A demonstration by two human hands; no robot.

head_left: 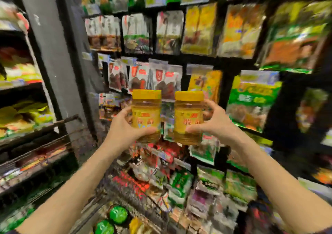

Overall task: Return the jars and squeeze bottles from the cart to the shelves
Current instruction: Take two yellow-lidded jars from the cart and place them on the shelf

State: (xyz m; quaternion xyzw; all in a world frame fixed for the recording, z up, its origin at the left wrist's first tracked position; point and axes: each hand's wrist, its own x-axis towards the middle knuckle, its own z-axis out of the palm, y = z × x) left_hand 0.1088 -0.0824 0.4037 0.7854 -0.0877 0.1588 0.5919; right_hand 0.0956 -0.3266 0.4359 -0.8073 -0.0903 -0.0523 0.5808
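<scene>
Two matching jars with yellow lids and yellow labels are held up side by side in front of me. My left hand point(124, 126) grips the left jar point(146, 111) round its lower half. My right hand point(213, 122) grips the right jar point(188, 115) from its right side. Both jars are upright, a small gap apart, in front of hanging snack bags. Below my arms lies the wire cart point(100, 210), holding green-capped containers point(117, 214) and one with a yellowish top point(134, 224). The whole view is blurred.
Racks of hanging packets point(197, 29) fill the wall ahead and to the right. A grey pillar point(52, 50) stands at the left, with dark shelves of goods point(21, 108) beside it. Low shelves of packets point(179, 180) lie just beyond the cart.
</scene>
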